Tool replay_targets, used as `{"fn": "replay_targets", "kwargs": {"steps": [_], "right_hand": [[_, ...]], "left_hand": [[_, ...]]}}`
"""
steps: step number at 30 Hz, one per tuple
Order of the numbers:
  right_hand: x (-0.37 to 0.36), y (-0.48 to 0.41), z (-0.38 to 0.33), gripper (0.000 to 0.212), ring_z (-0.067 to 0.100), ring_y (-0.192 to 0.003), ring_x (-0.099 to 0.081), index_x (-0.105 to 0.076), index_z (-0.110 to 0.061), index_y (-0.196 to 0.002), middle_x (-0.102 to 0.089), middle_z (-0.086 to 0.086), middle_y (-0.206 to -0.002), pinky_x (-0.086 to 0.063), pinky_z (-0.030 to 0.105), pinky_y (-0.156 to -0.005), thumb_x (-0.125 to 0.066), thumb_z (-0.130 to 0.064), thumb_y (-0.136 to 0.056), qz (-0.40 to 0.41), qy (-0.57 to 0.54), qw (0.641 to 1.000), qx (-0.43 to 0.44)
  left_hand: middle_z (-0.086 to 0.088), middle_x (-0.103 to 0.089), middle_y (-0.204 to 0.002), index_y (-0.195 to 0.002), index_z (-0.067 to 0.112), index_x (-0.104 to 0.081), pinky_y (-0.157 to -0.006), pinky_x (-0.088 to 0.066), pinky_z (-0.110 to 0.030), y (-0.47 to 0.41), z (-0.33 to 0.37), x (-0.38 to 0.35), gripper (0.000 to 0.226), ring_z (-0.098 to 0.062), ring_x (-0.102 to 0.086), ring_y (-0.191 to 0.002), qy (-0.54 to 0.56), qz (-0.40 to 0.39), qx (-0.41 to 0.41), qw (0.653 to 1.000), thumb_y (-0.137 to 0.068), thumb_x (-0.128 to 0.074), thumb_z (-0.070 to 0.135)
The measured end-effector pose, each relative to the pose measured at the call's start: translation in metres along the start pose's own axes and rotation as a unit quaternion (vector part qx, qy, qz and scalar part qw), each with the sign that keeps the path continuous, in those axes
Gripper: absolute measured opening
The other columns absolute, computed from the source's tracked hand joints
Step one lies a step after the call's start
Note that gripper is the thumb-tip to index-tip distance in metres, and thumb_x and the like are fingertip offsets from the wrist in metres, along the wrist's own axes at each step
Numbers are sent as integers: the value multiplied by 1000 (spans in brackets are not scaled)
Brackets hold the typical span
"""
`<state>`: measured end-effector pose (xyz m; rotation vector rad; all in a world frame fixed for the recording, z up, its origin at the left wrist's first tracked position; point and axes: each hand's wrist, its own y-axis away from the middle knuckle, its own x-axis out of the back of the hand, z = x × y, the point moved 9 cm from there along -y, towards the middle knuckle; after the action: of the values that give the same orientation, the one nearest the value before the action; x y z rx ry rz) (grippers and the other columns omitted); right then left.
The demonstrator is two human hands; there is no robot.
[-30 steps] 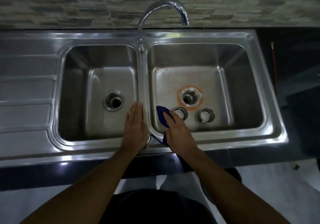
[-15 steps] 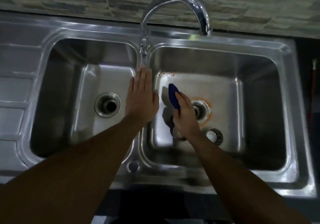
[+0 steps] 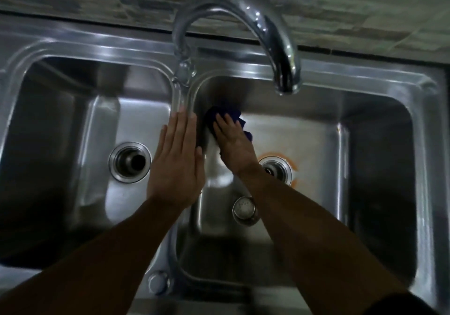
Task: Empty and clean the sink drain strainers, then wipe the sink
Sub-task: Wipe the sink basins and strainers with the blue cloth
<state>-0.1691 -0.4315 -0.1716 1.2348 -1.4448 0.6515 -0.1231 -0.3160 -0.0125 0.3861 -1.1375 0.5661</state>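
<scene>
A steel double sink (image 3: 365, 76) fills the view. My left hand (image 3: 176, 158) lies flat with straight fingers on the divider between the two basins. My right hand (image 3: 231, 139) presses a dark blue cloth (image 3: 219, 115) against the far left corner of the right basin, fingers spread over it. One loose drain strainer (image 3: 244, 208) stands on the right basin floor beside my right forearm. The right drain (image 3: 280, 171) has an orange stain ring around it and is partly hidden by my wrist. The left drain (image 3: 130, 161) is open.
A curved chrome faucet (image 3: 243, 20) arches over the right basin, its spout just above my right hand. A tiled wall (image 3: 341, 5) runs along the back. A small round overflow cap (image 3: 158, 281) sits on the near rim.
The camera has come closer over the sink. My right hand has carried the cloth from the near rim across the basin to its far left corner. My left hand slid farther along the divider.
</scene>
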Motion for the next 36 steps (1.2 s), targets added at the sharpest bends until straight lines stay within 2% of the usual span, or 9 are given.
{"fn": "replay_targets", "kwargs": {"steps": [6,10,14,17,22,25,28,31,36], "right_hand": [[28,70,122,68,40,-152,-22,-35,-1,-154,-28,16,-164,-25,49,-124,-60,-6,-90,49,0,989,-138],[37,119,212,63,35,-155,-13,-28,-3,-157,-18,17,-167,-14,43,-126,-47,-10,-97,47,-27,940,-336],[39,107,200,64,41,-153,-12,-23,8,-155,-18,26,-164,-5,46,-127,-29,-21,-98,61,-12,895,-443],[28,64,124,69,45,-152,-10,-14,7,-156,-11,27,-165,-7,51,-126,-33,-23,-97,51,-29,919,-389],[-18,3,-24,71,44,-154,2,-8,-2,-160,0,21,-168,-13,55,-124,-35,-28,-99,-34,7,994,-105],[-14,15,-28,68,37,-156,-1,-19,-7,-159,-8,12,-169,-10,51,-126,-48,-25,-101,-51,-46,998,-14],[-3,56,18,68,38,-155,-9,-28,-5,-157,-15,15,-167,-10,49,-126,-53,-15,-95,-44,-60,997,-6],[14,101,105,62,46,-153,-12,-26,4,-155,-16,26,-164,-17,52,-124,-47,-7,-98,20,-52,985,-161],[38,146,224,67,41,-155,-1,-11,5,-157,-4,24,-167,-8,51,-126,-44,-14,-101,26,-32,907,-419]], "left_hand": [[-19,-17,-167,-157,0,-21,-126,-18,-53,1,4,5,60,-30,-10,-157,11,8,-5,1000,-102,-36,17],[-20,-16,-167,-158,-1,-20,-126,-18,-53,1,5,4,59,-31,-10,-157,3,17,-9,1000,-103,-38,14],[-21,-17,-166,-157,0,-22,-125,-19,-53,1,5,4,59,-33,-12,-157,-14,31,-15,999,-103,-40,13],[-21,-15,-167,-158,1,-21,-126,-17,-52,3,5,2,58,-32,-10,-157,-21,31,-17,999,-104,-36,16],[-19,-13,-168,-159,2,-19,-128,-12,-47,2,1,-2,58,-28,-7,-158,-40,30,-8,999,-106,-28,23],[-19,-12,-168,-159,1,-18,-128,-12,-48,3,0,-3,58,-28,-6,-158,-50,28,-9,998,-106,-26,24],[-20,-15,-167,-158,0,-19,-128,-13,-50,3,2,-3,57,-30,-9,-157,-43,34,-17,998,-106,-28,22],[-20,-15,-167,-158,0,-18,-128,-13,-49,2,1,-2,59,-31,-10,-157,-45,34,-15,998,-104,-24,22],[-19,-13,-168,-159,1,-15,-129,-11,-48,3,2,-4,60,-29,-6,-158,-55,21,-17,998,-104,-22,24]]}}
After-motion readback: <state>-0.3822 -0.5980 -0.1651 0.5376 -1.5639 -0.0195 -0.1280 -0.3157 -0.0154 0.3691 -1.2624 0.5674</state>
